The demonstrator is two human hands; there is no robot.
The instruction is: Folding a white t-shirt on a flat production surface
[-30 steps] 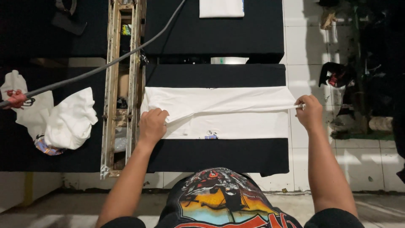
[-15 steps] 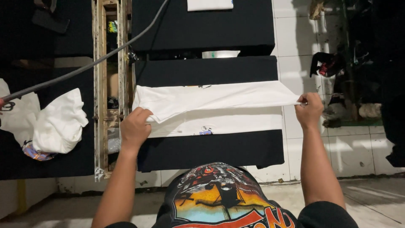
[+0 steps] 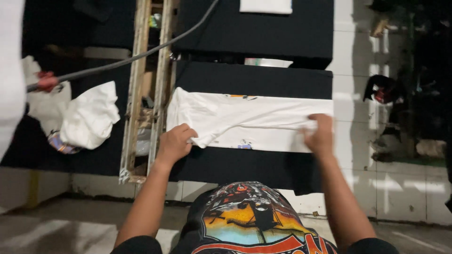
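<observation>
- The white T-shirt (image 3: 249,123) lies spread across a black padded bench (image 3: 254,82), folded lengthwise so a long band of cloth runs from left to right.
- The left hand (image 3: 175,142) has its grip closed on the near left edge of the shirt, fingers curled over the fold.
- The right hand (image 3: 321,134) pinches the right end of the fold at the bench's right edge; it is blurred, so the exact hold is hard to read.
- Risk, as a judgement: the right end sits at the very edge of the bench, so a loose pinch could let that end slide off toward the floor (image 3: 56,221).
- Uneven pull between the two hands could skew the fold or leave creases, since the cloth already ripples near the left hand.
- A dark cable (image 3: 141,55) crosses overhead to the left; a wide arm sweep might snag it.
- Left of the bench stands a rough wooden frame (image 3: 146,89) with clutter inside it, close enough for a hanging edge to catch.
- Further left, a bundled white garment (image 3: 89,115) rests on another dark surface.
- Behind, a second black bench (image 3: 282,33) carries a white piece of cloth (image 3: 266,5).
- The right wall is pale tile (image 3: 358,122); the floor is bare, scuffed concrete.
</observation>
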